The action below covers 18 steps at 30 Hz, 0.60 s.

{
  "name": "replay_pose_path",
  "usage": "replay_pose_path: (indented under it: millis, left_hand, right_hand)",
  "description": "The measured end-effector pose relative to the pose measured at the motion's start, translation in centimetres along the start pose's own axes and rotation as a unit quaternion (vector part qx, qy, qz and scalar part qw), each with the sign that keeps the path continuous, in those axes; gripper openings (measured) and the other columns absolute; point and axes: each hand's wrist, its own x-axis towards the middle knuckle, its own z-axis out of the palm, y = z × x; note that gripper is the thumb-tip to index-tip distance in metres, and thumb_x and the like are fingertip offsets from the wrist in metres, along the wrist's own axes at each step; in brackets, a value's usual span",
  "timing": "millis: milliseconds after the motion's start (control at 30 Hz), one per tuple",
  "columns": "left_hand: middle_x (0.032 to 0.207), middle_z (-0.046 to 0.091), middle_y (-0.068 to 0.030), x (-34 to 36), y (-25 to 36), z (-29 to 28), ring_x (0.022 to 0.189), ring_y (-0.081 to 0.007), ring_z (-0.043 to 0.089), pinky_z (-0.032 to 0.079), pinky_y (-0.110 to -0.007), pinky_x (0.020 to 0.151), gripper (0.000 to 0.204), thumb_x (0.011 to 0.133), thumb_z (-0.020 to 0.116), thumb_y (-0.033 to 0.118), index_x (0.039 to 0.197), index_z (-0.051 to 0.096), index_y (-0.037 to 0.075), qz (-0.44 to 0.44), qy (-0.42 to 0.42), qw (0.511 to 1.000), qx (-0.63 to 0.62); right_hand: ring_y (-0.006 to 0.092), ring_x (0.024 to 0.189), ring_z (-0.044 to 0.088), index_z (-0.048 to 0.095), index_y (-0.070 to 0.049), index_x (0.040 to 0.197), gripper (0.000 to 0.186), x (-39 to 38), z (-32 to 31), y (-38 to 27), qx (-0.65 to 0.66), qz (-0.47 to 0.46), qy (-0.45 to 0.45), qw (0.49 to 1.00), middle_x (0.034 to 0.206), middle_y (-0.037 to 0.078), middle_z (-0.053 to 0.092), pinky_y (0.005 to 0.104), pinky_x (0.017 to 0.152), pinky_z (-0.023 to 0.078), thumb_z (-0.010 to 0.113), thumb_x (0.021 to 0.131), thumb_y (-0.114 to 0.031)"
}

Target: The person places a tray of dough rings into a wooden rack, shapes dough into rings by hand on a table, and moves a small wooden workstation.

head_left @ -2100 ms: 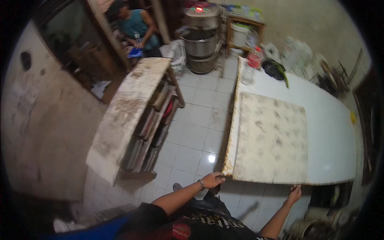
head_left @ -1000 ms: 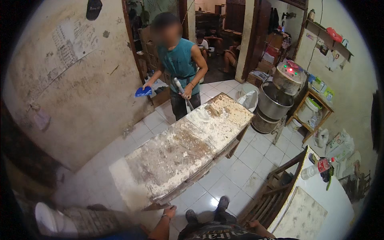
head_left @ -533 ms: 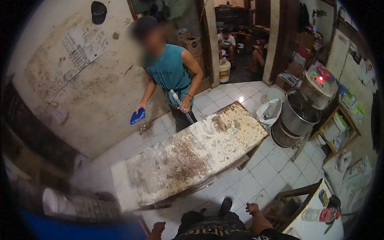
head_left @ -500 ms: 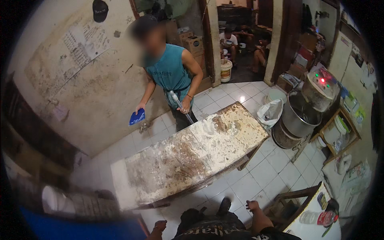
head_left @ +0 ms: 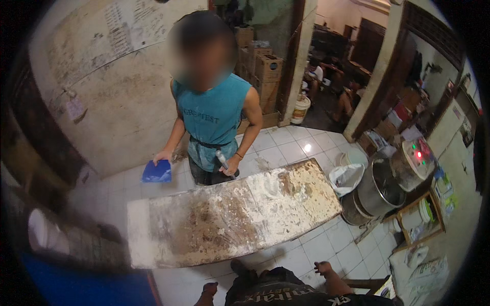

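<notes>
My left hand [head_left: 209, 289] hangs low at my side, its fingers loosely curled, with nothing seen in it. On my other side, my right hand [head_left: 321, 268] is held out with fingers a little apart and empty. Both are nearest the long worktable [head_left: 229, 219], whose worn top bears white and brown residue; neither touches it. Across it stands a person in a teal sleeveless shirt [head_left: 209, 120]. That person's one hand holds a flat blue scraper-like sheet [head_left: 156, 172]; the other grips a pale rod-like handle [head_left: 221, 157], its lower end hidden behind the table.
To the right stand a large metal drum-shaped machine [head_left: 380, 188] with lit buttons and a white bag [head_left: 347, 177]. A white bucket [head_left: 300, 109] sits by the doorway, with people seated beyond. Stacked cartons [head_left: 268, 76] line the back; a blue surface [head_left: 87, 288] lies lower left.
My view has shifted and tilted up, bringing the table and the other person nearer. The bottle and side table at lower right have mostly left the picture. My hands remain empty.
</notes>
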Motion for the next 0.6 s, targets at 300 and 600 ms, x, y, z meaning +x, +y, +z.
replay_pose_path:
  millis: [300,600]
  left_hand:
    - [0.120,0.066,-0.0188,1.2,4.1,-1.9,0.117,-0.0340,0.060,0.045,-0.042,0.102,0.040,0.089,0.061,0.036,0.112,0.070,0.005,0.098,0.152,0.973,-0.141]
    - [0.108,0.070,-0.0137,-3.4,3.6,1.6,0.105,-0.0341,0.064,0.050,-0.049,0.090,0.030,0.091,0.055,0.033,0.110,0.065,0.012,0.142,0.118,0.933,0.309]
  right_hand:
    - [0.0356,0.092,0.069,0.042,0.021,0.126,0.066,3.6,-1.5,-0.5,-0.058,0.136,-0.085,0.985,0.110,0.027,0.066,0.0467,0.070,0.060,0.058,0.094,-0.034]
    - [0.0284,0.074,0.070,0.059,0.004,0.113,0.046,14.2,-0.9,-7.1,-0.009,-0.023,-0.095,0.995,0.101,0.017,0.072,0.0398,0.051,0.048,0.064,0.091,-0.036]
